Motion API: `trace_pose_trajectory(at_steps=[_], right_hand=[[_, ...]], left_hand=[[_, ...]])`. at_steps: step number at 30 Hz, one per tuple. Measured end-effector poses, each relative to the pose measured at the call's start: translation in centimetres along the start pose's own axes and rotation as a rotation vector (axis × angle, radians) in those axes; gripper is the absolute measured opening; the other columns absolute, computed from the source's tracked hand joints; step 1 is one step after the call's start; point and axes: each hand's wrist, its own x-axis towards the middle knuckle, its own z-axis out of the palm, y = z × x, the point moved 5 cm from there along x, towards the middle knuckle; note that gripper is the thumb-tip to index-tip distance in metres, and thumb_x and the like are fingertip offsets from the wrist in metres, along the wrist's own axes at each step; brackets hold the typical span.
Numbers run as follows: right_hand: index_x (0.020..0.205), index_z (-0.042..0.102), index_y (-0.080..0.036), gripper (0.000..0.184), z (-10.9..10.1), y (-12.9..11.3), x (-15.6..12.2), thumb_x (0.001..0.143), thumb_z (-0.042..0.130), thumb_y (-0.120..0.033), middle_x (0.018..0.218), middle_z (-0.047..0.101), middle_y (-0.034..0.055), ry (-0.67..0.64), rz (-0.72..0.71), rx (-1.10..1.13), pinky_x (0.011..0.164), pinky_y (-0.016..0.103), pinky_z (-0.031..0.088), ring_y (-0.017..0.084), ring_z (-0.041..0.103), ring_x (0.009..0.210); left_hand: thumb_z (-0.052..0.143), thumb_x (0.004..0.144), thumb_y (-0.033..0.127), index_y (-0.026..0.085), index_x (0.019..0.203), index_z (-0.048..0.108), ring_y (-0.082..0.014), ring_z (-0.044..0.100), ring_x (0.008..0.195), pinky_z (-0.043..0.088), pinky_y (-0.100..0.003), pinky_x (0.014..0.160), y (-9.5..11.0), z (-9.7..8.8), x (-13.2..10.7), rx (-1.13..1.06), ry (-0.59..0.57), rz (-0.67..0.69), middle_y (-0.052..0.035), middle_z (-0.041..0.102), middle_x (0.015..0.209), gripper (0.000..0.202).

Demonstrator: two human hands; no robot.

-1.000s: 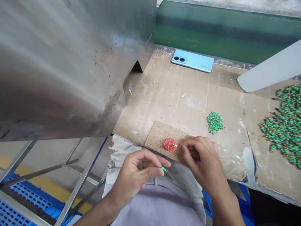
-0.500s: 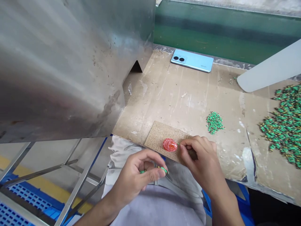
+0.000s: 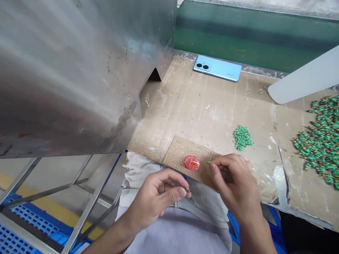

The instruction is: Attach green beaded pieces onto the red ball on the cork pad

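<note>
My left hand [image 3: 165, 194] is closed above my lap, thumb and forefinger pinching a small green-and-dark piece [image 3: 188, 191]; most of it is hidden by the fingers. More green shows faintly inside the curled fingers. At the right end of a speckled board [image 3: 176, 150], my right hand [image 3: 233, 176] pinches a tiny green piece [image 3: 209, 162] by thumb and forefinger. On the board between the hands sits a red, glossy blob [image 3: 191, 162], apart from both. A small pile of tiny green pieces [image 3: 242, 138] lies just beyond my right hand.
A large heap of green-and-yellow pieces [image 3: 320, 141] covers the table's right side. Behind it a white cylinder [image 3: 302, 77] leans in. A light blue phone [image 3: 222, 68] lies at the back of the worn table [image 3: 196, 109]. A big metal housing [image 3: 79, 77] blocks the left.
My right hand has drawn back to the right, away from the red blob, with the tiny green piece. The piece in my left hand now shows less beyond the fingertips.
</note>
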Motion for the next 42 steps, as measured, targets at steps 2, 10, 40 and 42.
trace_pose_trajectory(at_steps=[2, 10, 40, 42], right_hand=[[0.098, 0.06, -0.023, 0.011, -0.4, -0.4, -0.3, 0.104, 0.062, -0.015, 0.087, 0.059, -0.0026, 0.007, 0.002, 0.097, 0.076, 0.034, 0.038, 0.016, 0.054, 0.079], [0.109, 0.061, -0.023, 0.019, 0.3, -3.8, -2.4, 0.104, 0.057, -0.005, 0.094, 0.058, -0.0003, -0.077, 0.03, 0.554, 0.075, 0.027, 0.047, 0.014, 0.057, 0.086], [0.103, 0.056, -0.026, 0.019, 2.1, -5.5, -2.7, 0.103, 0.053, -0.007, 0.082, 0.066, -0.0021, 0.021, 0.046, 0.571, 0.062, 0.023, 0.054, 0.013, 0.064, 0.069], [0.111, 0.056, -0.026, 0.017, 1.7, -5.0, -2.4, 0.106, 0.052, -0.01, 0.09, 0.064, -0.0004, -0.064, 0.091, 0.628, 0.069, 0.025, 0.056, 0.014, 0.065, 0.078]], left_hand=[[0.083, 0.094, 0.048, 0.025, 0.111, 0.085, 0.0007, 0.036, 0.045, 0.027, -0.011, 0.038, 0.1, 0.2, 0.1, -0.037, -0.008, 0.028, -0.0023, 0.074, 0.088, 0.029], [0.081, 0.097, 0.041, 0.021, 0.103, 0.078, 0.003, 0.034, 0.04, 0.027, -0.009, 0.037, 0.1, 0.8, 0.5, -0.212, -0.073, 0.05, -0.0017, 0.079, 0.087, 0.021], [0.089, 0.088, 0.02, 0.022, 0.089, 0.087, -0.0077, 0.059, 0.055, 0.043, -0.016, 0.046, 2.7, 1.2, -0.5, 0.242, 0.192, 0.488, -0.0025, 0.083, 0.084, 0.003], [0.088, 0.089, 0.019, 0.022, 0.092, 0.087, -0.0074, 0.056, 0.052, 0.041, -0.017, 0.045, 2.7, 1.2, -0.6, 0.227, 0.174, 0.471, -0.0023, 0.082, 0.081, 0.004]])
